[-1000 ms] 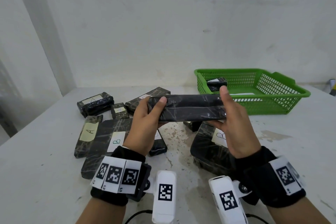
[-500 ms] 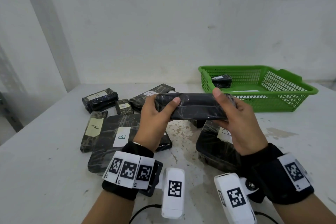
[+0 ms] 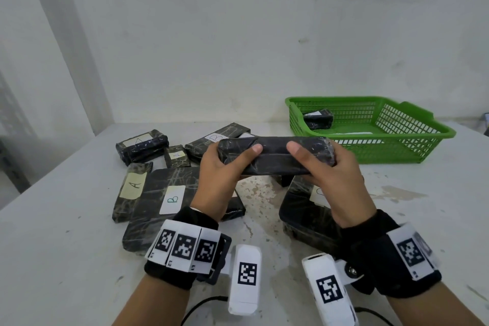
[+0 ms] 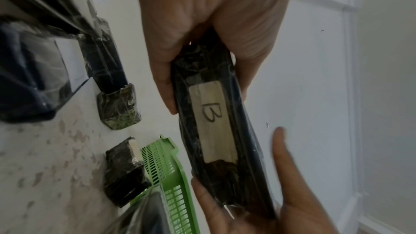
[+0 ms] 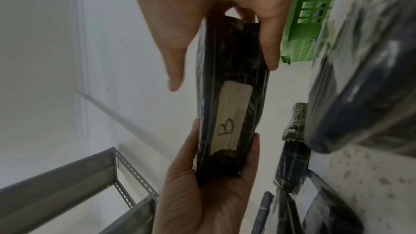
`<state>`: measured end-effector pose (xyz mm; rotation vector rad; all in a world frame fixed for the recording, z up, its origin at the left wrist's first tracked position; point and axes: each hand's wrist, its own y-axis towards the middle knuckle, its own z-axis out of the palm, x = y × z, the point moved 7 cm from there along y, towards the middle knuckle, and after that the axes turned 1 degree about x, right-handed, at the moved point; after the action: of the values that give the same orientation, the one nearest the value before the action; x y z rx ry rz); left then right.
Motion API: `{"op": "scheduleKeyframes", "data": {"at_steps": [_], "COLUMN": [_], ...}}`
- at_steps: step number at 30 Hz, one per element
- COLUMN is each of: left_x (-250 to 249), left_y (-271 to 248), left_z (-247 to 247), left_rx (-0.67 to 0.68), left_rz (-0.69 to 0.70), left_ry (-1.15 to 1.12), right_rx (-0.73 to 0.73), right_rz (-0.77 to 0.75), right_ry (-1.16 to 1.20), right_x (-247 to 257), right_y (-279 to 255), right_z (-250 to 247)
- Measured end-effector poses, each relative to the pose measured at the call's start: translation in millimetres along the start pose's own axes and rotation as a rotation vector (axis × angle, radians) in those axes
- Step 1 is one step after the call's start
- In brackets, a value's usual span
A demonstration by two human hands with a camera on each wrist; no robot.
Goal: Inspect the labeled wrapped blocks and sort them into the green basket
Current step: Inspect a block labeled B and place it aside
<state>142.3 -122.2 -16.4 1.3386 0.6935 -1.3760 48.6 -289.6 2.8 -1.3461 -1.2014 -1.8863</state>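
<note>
Wrapped block (image 3: 275,155) labelled B, gripped endwise by left hand (image 3: 222,167) and right hand (image 3: 336,172)

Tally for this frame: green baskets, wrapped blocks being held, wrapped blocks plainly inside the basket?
green basket: 1
held wrapped block: 1
wrapped block in the basket: 1
Total: 3

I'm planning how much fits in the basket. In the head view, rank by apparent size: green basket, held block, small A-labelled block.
1. green basket
2. held block, nearer the camera, so flattered
3. small A-labelled block
</note>
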Motion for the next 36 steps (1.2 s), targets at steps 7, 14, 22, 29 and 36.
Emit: {"op": "scheduleKeyframes", "data": {"at_steps": [7, 14, 22, 29, 36], "left_x": [0, -5, -3, -7, -5], "left_y": [-3, -2, -3, -5, -1], "left_z": [4, -1, -1, 3, -2], "left_rx": [0.055, 0.051, 0.008, 0.06, 0.035], "left_rz": [-0.006, 0.003, 0.002, -0.031, -0.007], "left_ry": [0.023, -0.003, -0.007, -0.15, -0.123], "right_rx": [-0.048, 0.024, 0.014, -0.039, 0.009], "right_rz": [0.018, 0.014, 0.005, -0.014, 0.038], "right_ry": [-0.014, -0.009, 0.054, 0.055, 0.097], "right_x": [-7, -1, -4, -6, -7], "right_y": [5, 1, 3, 5, 8], "right_z": [-8, 1, -2, -8, -5]}}
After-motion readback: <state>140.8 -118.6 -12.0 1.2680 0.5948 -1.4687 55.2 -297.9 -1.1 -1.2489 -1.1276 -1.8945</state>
